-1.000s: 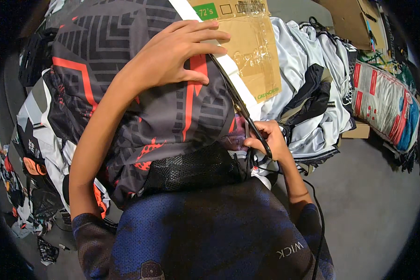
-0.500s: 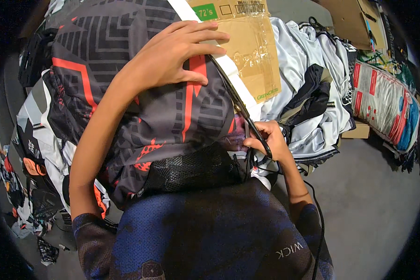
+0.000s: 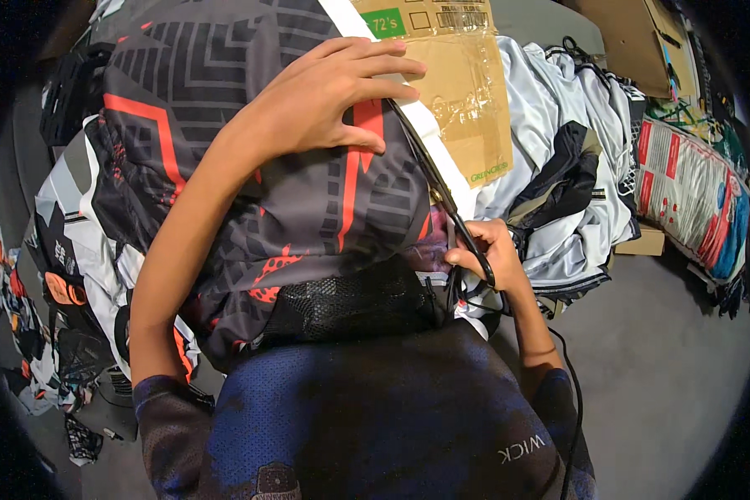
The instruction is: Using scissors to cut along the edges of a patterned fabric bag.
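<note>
A grey and black printed fabric (image 3: 225, 108) with orange stripes lies spread over a work surface in front of me. My left hand (image 3: 333, 96) presses flat on it near its right edge, fingers spread. My right hand (image 3: 487, 254) grips the black handles of a long pair of scissors (image 3: 437, 183). The blades run up along the fabric's right edge, beside a white strip and a piece of brown cardboard (image 3: 462, 83). A black mesh panel (image 3: 350, 304) hangs at the fabric's near edge.
A heap of white and grey garments (image 3: 558, 167) lies to the right. Printed packages (image 3: 692, 192) and a small cardboard box (image 3: 642, 242) sit on the grey floor at far right. More printed fabric pieces (image 3: 50, 275) hang at the left. A black cable (image 3: 571, 392) trails by my right arm.
None of note: my left hand stays flat on the fabric and my right hand keeps the scissors at the same spot on the edge.
</note>
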The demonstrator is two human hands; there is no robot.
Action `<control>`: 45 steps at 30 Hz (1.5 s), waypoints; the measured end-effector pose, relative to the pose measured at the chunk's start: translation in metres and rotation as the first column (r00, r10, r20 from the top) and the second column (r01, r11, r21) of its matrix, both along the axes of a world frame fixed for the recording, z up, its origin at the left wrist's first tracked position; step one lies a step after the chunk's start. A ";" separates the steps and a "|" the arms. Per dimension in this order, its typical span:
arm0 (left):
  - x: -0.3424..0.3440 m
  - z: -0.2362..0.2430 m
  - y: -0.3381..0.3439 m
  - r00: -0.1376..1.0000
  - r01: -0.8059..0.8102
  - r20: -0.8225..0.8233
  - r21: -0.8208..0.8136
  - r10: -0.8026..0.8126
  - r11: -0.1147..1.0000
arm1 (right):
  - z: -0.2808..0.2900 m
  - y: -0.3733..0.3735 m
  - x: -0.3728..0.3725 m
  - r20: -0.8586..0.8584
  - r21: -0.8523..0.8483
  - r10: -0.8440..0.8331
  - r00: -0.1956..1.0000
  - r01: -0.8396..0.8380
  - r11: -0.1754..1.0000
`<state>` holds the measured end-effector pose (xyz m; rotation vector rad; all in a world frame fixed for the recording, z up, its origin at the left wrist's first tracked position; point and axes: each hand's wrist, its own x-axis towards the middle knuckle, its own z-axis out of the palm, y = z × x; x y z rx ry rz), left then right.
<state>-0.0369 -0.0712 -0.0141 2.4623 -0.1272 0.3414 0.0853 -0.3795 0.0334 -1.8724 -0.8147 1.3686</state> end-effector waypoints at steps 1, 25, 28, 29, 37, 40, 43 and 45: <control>0.001 0.000 0.000 1.000 -0.004 0.010 -0.002 0.005 1.000 | 0.001 0.001 0.000 0.009 0.006 0.004 1.000 -0.004 1.000; -0.004 0.000 0.013 0.998 -0.052 0.030 0.051 0.051 0.997 | 0.000 -0.001 0.001 -0.009 0.003 0.002 1.000 -0.002 1.000; -0.005 0.000 0.013 0.998 -0.058 0.019 0.052 0.057 0.997 | 0.001 -0.002 0.001 -0.006 -0.002 0.001 1.000 -0.001 1.000; -0.005 0.000 0.013 0.998 -0.057 0.019 0.052 0.056 0.997 | 0.001 -0.001 0.001 -0.011 -0.008 -0.003 1.000 0.003 1.000; -0.006 0.000 0.013 0.998 -0.055 0.010 0.058 0.055 0.997 | 0.007 0.002 0.002 -0.026 -0.068 0.008 1.000 -0.010 0.998; -0.006 0.000 0.013 0.998 -0.056 0.014 0.053 0.055 0.997 | 0.007 0.003 0.003 -0.029 -0.078 0.002 1.000 -0.005 0.997; -0.006 0.001 0.013 0.998 -0.058 0.018 0.048 0.058 0.997 | 0.007 0.002 0.003 -0.033 -0.088 -0.001 0.999 -0.002 0.996; -0.006 0.002 0.012 0.998 -0.061 0.020 0.042 0.060 0.997 | 0.004 0.000 0.004 -0.053 -0.057 -0.008 0.999 0.005 0.998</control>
